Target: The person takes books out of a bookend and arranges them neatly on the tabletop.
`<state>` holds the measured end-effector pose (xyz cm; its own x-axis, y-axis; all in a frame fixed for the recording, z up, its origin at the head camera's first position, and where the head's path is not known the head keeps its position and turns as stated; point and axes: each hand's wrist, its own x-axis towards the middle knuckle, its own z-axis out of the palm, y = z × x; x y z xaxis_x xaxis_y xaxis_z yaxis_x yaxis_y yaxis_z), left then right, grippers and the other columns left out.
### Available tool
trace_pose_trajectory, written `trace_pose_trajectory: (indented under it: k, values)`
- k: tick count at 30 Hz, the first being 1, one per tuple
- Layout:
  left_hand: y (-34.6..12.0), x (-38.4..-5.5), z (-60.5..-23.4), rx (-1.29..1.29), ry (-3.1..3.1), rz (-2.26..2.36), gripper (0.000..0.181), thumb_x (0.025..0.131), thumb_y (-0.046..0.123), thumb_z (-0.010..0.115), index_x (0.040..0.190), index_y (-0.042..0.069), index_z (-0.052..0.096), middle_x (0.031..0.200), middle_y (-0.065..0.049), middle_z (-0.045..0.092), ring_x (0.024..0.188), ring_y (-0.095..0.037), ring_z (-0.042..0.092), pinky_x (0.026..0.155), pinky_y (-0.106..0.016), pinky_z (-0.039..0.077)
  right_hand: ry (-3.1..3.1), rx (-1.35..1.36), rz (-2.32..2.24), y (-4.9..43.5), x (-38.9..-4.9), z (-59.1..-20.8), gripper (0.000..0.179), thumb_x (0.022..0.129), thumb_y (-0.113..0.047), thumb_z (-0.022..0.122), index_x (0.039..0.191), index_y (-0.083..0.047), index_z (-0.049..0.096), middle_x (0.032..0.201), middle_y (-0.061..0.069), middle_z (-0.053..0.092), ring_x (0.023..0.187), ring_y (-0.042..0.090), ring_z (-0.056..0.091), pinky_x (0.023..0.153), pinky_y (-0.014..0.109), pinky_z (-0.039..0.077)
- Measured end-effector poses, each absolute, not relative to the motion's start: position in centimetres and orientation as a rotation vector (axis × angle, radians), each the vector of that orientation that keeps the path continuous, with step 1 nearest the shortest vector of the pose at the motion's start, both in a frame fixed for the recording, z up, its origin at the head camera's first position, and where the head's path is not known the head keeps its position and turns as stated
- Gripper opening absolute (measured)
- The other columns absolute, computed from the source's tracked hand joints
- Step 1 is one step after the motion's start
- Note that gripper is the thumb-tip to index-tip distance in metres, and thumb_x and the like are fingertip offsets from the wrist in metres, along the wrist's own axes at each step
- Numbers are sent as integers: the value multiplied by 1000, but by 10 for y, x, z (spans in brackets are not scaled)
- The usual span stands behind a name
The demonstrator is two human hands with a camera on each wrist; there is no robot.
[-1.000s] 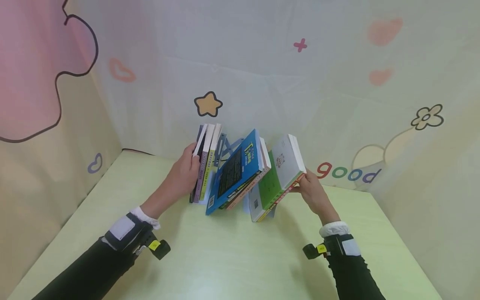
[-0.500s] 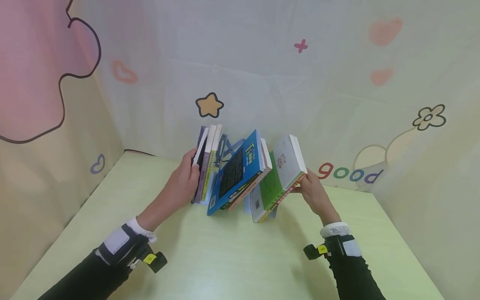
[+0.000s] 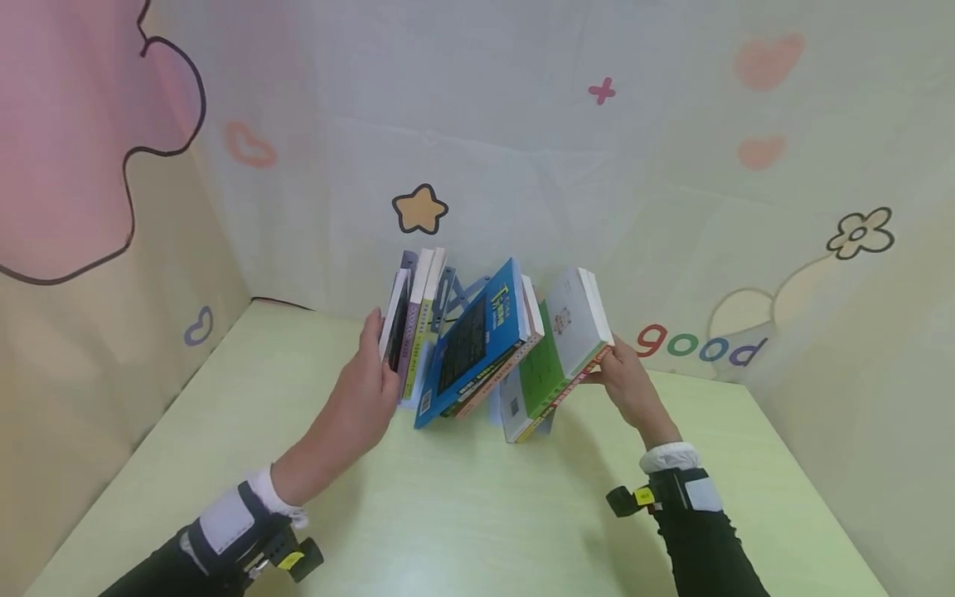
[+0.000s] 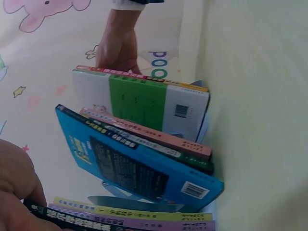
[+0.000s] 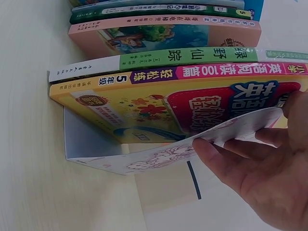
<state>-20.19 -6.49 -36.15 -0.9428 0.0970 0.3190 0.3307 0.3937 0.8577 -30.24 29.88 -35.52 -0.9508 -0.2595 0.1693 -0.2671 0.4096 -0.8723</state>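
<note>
My left hand (image 3: 358,398) pinches a thin black-spined book (image 4: 72,219) at the left end of a row of books. Beside it stand a purple-spined and a yellow-spined book (image 4: 144,214). In the middle, a blue book (image 3: 477,340) leans with a pink-spined book (image 5: 168,38) and others. A green-and-white book (image 3: 548,381) and a yellow book (image 5: 139,101) tilt at the right end. My right hand (image 3: 627,381) has fairly straight fingers against the white end panel (image 5: 154,159) of a book stand, outside the yellow book.
Blue crossed bars (image 3: 464,292) of the stand show behind the books. All stands on a pale green table (image 3: 462,514) near a cloth backdrop (image 3: 507,166) with printed shapes.
My left hand has drawn the black-spined book slightly toward me and left, away from its neighbours. The head view has shifted a little. The right hand holds its place on the stand.
</note>
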Motion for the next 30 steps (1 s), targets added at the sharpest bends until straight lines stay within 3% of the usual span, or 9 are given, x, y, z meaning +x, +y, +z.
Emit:
trace_pose_trajectory:
  k: [22,30]
  values:
    - [-64,-173,-384,-371,-2401,-1345,68,104,-9,43,162,10,13,157,-25,38,134,-42,52,105,-56,45,-2644,482,1628,297,-304,-354,57,112,-43,40,161,-15,37,147,20,50,121,37,57,91,41,58]
    - [-70,-164,-389,-373,-2380,-1391,70,102,-14,43,161,9,15,159,-23,38,137,-43,48,107,-57,44,-2622,500,1638,298,-303,-355,54,112,-40,40,159,-11,40,143,21,53,115,31,61,88,37,59]
